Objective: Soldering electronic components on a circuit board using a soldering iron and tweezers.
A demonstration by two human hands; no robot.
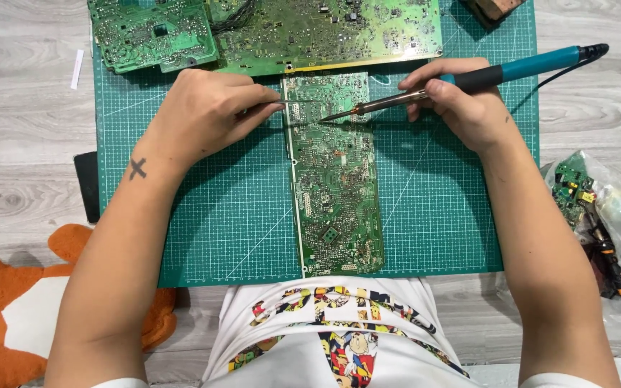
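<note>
A long green circuit board (336, 187) lies upright in the middle of a green cutting mat (433, 215). My right hand (454, 100) grips a soldering iron (468, 79) with a teal and black handle; its metal tip touches the board's upper part. My left hand (206, 111) pinches a thin solder wire (292, 102) whose end points toward the iron's tip above the board.
Two larger green circuit boards (156, 32) (325, 29) lie across the mat's far edge. A clear plastic bag of small electronic parts (598, 215) sits right of the mat. An orange and white plush toy (16, 309) lies at the lower left; a dark flat object (86, 185) lies beside the mat's left edge.
</note>
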